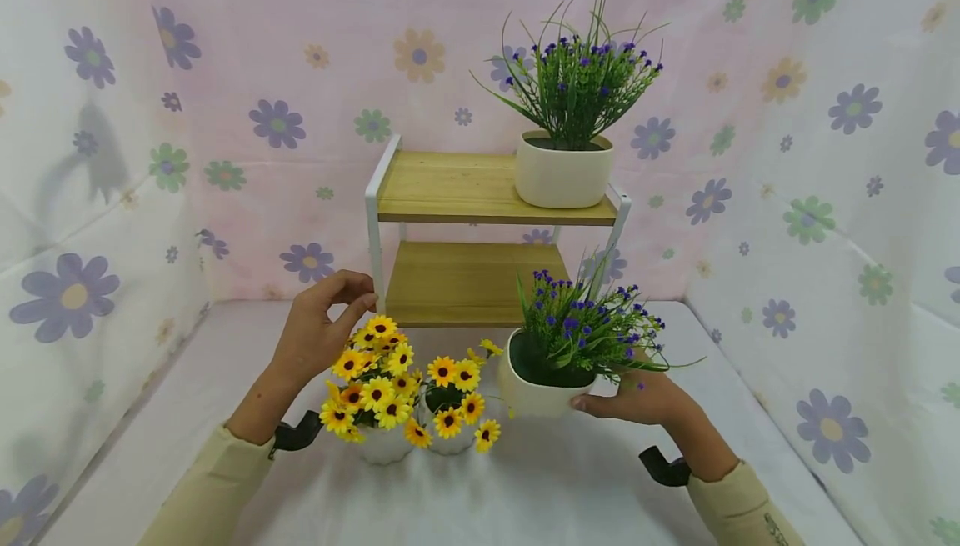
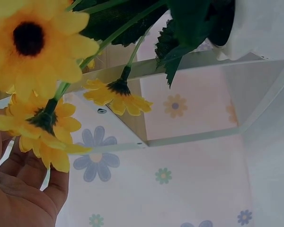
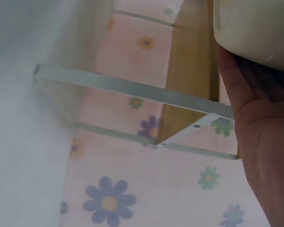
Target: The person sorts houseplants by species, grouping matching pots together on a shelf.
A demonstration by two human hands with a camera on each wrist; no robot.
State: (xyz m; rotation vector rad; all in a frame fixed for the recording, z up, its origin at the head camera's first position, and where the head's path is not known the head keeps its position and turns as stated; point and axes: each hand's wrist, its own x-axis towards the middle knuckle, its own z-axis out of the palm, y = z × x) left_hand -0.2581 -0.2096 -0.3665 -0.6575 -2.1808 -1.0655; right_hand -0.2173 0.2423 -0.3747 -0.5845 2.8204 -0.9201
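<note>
My right hand (image 1: 637,400) grips a cream oval pot (image 1: 543,392) of artificial purple flowers (image 1: 577,321), thumb at its lower right side and fingers mostly hidden behind the leaves. The pot leans to one side in front of the lower shelf; the right wrist view shows my palm under the cream pot (image 3: 255,28). My left hand (image 1: 318,325) hovers with loosely bent fingers behind the yellow flowers (image 1: 375,379), near the shelf's left post, holding nothing. In the left wrist view, yellow blooms (image 2: 45,120) partly cover its fingertips. Beside that plant stands a smaller pot of yellow flowers (image 1: 450,396).
A two-tier rack with white frame and wooden boards stands at the back. Its upper shelf (image 1: 450,183) bears another cream pot (image 1: 566,175) of purple flowers at the right end. The lower shelf (image 1: 465,279) is behind the held plant. Flower-printed cloth (image 1: 420,96) encloses the white table (image 1: 480,504).
</note>
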